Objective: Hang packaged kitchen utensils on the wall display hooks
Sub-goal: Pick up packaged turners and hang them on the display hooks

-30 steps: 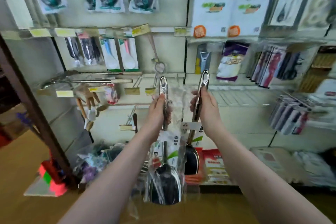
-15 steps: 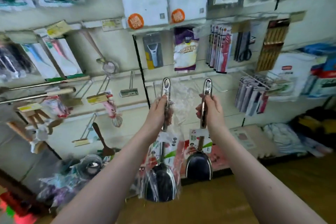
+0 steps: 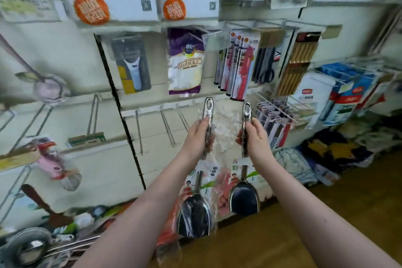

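Facing a pale wall display (image 3: 65, 61) crowded with hanging packets (image 3: 186, 61), bare metal hooks (image 3: 166, 125) jutting out low at centre, wooden floor (image 3: 326, 213) below. Gripping one packaged steel scoop (image 3: 194, 215) by its handle in the left hand (image 3: 196, 137), fingers (image 3: 209, 144) curled round handle and clear wrap, and a second scoop (image 3: 244, 200) likewise in the right hand (image 3: 255, 137). Both upright, side by side but apart, dark heads down, oval hanging holes uppermost, in front of the wall and not yet on any hook.
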### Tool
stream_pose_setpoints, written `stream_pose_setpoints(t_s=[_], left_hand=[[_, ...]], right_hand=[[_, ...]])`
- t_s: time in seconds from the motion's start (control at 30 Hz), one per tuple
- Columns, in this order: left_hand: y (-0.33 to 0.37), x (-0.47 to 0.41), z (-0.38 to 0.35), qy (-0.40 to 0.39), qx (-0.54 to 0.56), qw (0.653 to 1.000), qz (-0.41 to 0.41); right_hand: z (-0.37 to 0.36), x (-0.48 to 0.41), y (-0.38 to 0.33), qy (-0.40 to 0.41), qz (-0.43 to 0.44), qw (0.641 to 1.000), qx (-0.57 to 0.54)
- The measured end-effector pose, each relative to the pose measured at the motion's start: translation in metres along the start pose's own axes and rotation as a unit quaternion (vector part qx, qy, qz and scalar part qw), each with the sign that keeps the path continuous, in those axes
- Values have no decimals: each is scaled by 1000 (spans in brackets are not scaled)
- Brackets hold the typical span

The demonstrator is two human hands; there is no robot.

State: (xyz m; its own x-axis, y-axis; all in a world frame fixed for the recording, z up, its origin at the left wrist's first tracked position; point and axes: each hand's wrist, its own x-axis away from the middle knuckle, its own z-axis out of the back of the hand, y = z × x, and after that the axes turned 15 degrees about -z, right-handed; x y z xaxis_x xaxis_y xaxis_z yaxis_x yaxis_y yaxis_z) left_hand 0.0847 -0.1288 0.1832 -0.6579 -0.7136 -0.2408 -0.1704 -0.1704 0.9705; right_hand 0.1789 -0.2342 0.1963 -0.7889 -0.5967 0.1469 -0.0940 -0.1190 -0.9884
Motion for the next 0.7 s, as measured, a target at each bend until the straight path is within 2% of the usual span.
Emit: stream_pose_setpoints(t_s=[0.3, 0.4, 0.53, 0.7], left_hand=[[-59, -48, -14, 12, 43, 996, 72], [-75, -56, -20, 14, 49, 995, 86], [-95, -61, -32, -4, -2, 997, 72], [-135, -74, -59, 31, -41, 995, 88]], right_hand=[[-5, -68, 30, 29, -36, 994, 104], [-1, -88, 48, 17, -70, 990, 118], [5, -111, 68, -14, -109, 987, 118], [18, -145, 91, -72, -183, 972, 131]])
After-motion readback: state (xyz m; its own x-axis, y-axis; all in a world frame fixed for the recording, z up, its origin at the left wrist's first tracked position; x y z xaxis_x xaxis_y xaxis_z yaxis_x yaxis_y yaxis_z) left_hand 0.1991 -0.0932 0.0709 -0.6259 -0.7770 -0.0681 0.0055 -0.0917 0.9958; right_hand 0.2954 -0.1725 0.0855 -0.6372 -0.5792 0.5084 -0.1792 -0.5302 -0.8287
